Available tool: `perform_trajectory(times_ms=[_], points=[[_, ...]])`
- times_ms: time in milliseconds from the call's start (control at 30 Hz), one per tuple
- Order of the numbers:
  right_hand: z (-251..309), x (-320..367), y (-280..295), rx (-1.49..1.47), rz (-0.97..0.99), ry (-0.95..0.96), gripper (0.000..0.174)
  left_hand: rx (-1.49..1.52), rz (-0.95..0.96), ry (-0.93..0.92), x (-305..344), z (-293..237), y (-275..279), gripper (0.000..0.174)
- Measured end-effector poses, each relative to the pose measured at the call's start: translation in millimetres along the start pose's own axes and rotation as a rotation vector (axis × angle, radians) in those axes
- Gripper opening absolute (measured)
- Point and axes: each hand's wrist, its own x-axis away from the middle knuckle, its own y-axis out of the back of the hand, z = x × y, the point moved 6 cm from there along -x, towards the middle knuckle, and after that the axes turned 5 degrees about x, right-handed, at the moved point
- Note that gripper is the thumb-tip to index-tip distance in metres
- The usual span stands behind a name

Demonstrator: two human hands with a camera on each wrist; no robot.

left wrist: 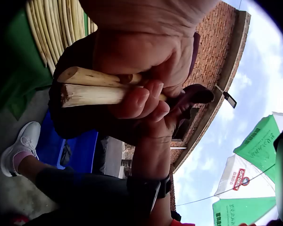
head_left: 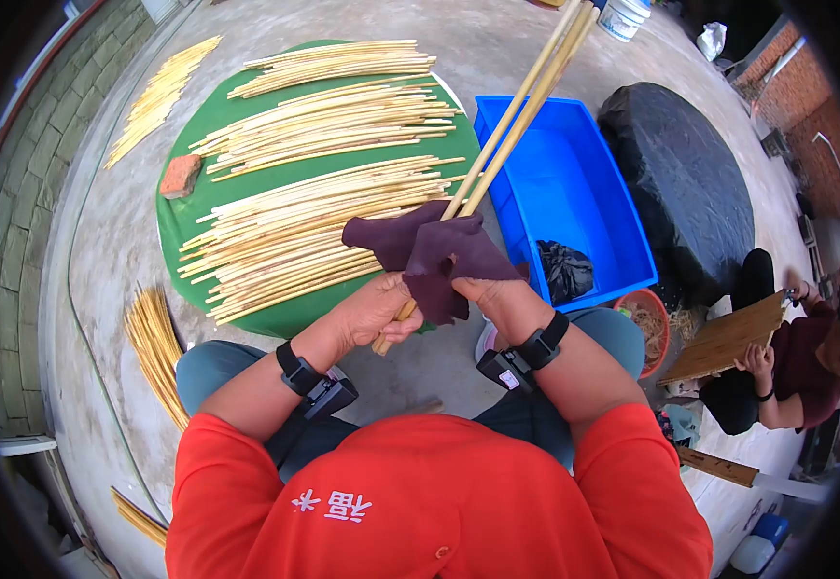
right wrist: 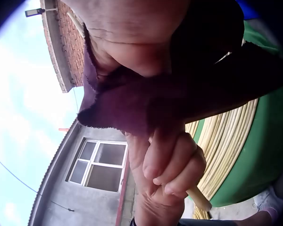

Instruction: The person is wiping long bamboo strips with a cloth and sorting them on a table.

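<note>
Several long, pale peeled sticks (head_left: 528, 111) slant up and away from between my hands. My left hand (head_left: 374, 311) grips them near their lower ends, and the cut stick ends (left wrist: 92, 94) poke out past its curled fingers in the left wrist view. A dark purple cloth (head_left: 444, 259) with a small hole is draped round the sticks just above that hand. My right hand (head_left: 493, 295) holds the cloth against the sticks, its thumb on top. Most of its fingers are hidden under the cloth (right wrist: 132, 101) in the right wrist view.
Rows of similar sticks (head_left: 323, 232) lie on a round green surface (head_left: 183, 227) with a brick (head_left: 181, 177). A blue tub (head_left: 574, 164) holds a black bag (head_left: 565, 268). Stick bundles (head_left: 153, 338) lie at left. Another person (head_left: 806, 372) sits at right with a board (head_left: 724, 338).
</note>
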Motion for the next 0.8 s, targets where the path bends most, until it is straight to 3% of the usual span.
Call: perform_trajectory(times_ms=[67,167,367,433,567,633,800], points=[[4,2,3,-0.058,-0.045,0.02,0.012,0.034,0.026,0.021,0,1,-1,0.035],[16,-3,2,-0.162,0.065,0.045,0.016,0.066,0.082,0.056,3,0,-2,0.039],[72,-8,27,-0.151,-0.177,0.274,0.011,-0.036,0.119,0.131,11,2,4,0.044],[105,0,28,-0.109,-0.09,0.511,0.01,-0.141,0.053,0.186,17,3,13,0.045],[150,-5,64,-0.026,-0.067,0.654,0.007,-0.232,0.05,0.21,31,-1,32,0.044],[170,7,94,-0.106,-0.522,0.597,0.017,-0.353,0.015,0.228,40,-4,46,0.042],[206,13,136,-0.193,-0.522,0.699,0.032,-0.448,-0.072,0.236,64,-28,94,0.04]])
